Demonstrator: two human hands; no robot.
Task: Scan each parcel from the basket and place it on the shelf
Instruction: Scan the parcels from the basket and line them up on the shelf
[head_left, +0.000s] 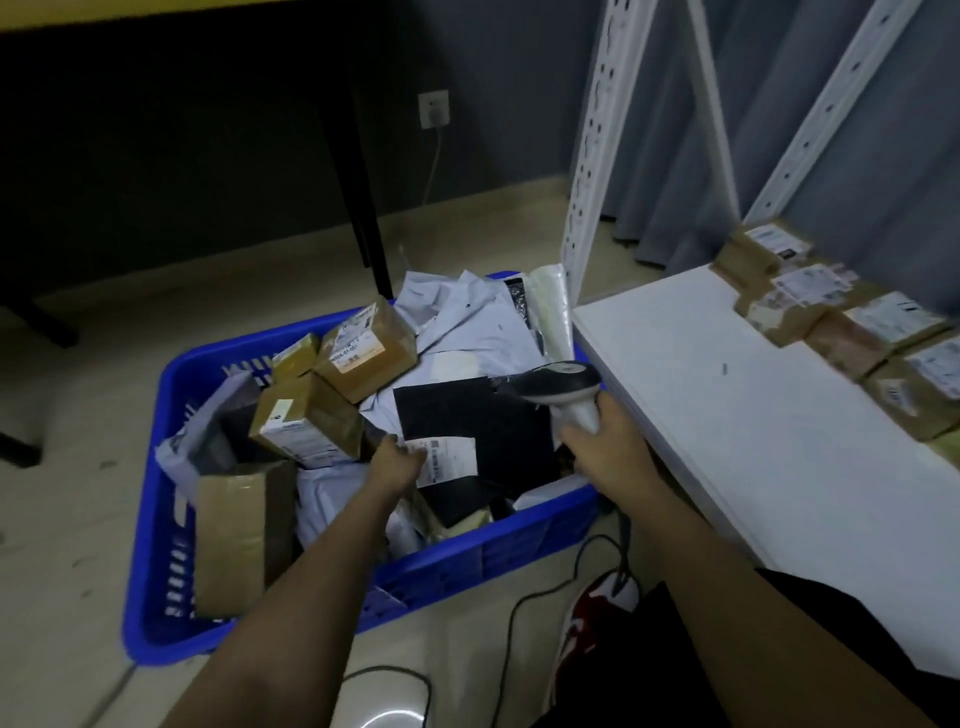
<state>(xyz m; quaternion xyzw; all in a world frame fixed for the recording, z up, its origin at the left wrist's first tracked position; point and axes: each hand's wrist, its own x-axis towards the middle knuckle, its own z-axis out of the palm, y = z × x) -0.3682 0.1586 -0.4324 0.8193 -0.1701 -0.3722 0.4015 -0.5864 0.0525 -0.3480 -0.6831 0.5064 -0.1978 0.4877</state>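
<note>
A blue plastic basket (150, 587) on the floor is piled with cardboard boxes and grey mailer bags. On top lies a black flat parcel (467, 415) with a white label (449, 457). My left hand (397, 465) pinches that parcel at its label edge. My right hand (605, 447) grips the handle of a grey and black barcode scanner (558, 387), whose head points left over the black parcel. To the right is the white shelf (727, 441).
Several labelled cardboard parcels (852, 332) line the back of the shelf board. White perforated uprights (592, 156) stand between basket and shelf. The scanner's cable (524, 608) trails over the floor by a red shoe (587, 618). A black table leg (363, 197) stands behind the basket.
</note>
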